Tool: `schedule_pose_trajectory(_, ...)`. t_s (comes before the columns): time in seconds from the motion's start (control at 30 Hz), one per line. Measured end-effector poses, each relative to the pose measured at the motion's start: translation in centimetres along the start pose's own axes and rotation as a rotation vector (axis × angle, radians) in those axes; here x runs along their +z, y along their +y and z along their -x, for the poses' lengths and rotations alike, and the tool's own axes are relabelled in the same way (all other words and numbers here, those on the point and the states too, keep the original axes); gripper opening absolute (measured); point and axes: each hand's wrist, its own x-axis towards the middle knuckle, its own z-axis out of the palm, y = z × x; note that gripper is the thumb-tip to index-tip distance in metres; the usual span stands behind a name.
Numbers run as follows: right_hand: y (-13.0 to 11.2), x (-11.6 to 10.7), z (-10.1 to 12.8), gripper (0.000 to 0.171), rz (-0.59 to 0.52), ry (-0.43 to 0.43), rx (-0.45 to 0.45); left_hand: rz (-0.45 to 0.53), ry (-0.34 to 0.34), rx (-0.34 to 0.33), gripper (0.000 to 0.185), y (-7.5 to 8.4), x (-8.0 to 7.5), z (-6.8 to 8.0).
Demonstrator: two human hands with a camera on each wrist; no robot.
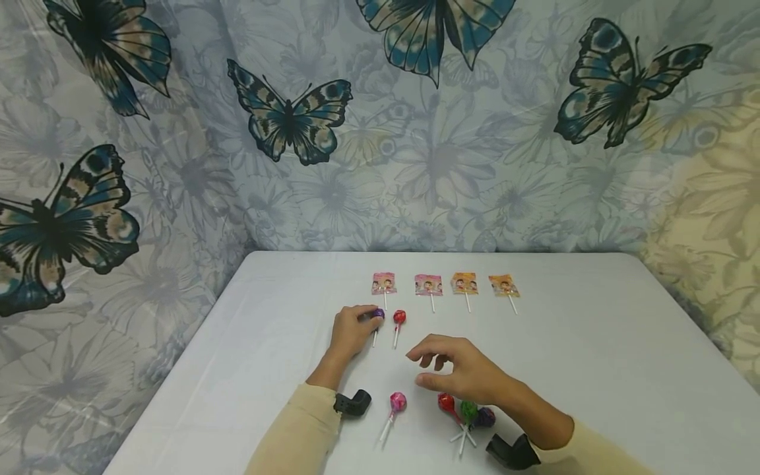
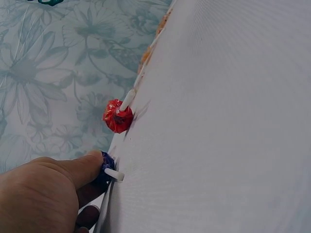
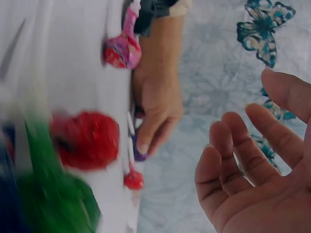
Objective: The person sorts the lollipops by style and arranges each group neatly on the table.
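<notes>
My left hand (image 1: 351, 332) pinches a purple-wrapped lollipop (image 1: 379, 313) by its head between thumb and fingers; its white stick points toward me. Just right of it lies a red lollipop (image 1: 400, 317), apart from the hand. My right hand (image 1: 460, 366) is held over the table with fingers loosely bent and nothing in them. Near the right wrist, a red lollipop (image 1: 446, 402), a green lollipop (image 1: 468, 412) and a dark purple lollipop (image 1: 485, 417) lie bunched with crossing sticks. A pink lollipop (image 1: 398, 402) lies alone between the two forearms.
Along the far part of the white table (image 1: 285, 284) lie flat lollipops in a row: two in pink packets (image 1: 429, 285) and two in orange packets (image 1: 464, 283). A butterfly-print cloth (image 1: 445, 185) hangs behind the table.
</notes>
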Motion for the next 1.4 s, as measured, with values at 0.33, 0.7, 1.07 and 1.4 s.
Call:
schedule_pose_trajectory(0.33,0.3,2.0,-0.7,0.028,-0.022,-0.061,0.036,-0.001,0.009,-0.001,0.028,-0.2,0.0,-0.1)
schedule_pose_trajectory(0.7,1.1,2.9,-0.5,0.032,-0.007,-0.140,0.113,-0.003,0.006,0.003,0.028,-0.4,0.1,-0.1)
schedule_pose_trajectory(1.07,2.1,3.6,-0.6,0.034,0.055,-0.232,0.110,0.008,0.012,0.010,0.027,-0.4,0.1,-0.1)
schedule_pose_trajectory(1.4,2.3,3.9,-0.9,0.034,0.089,-0.274,0.169,0.004,0.017,0.025,0.027,-0.4,0.1,-0.1)
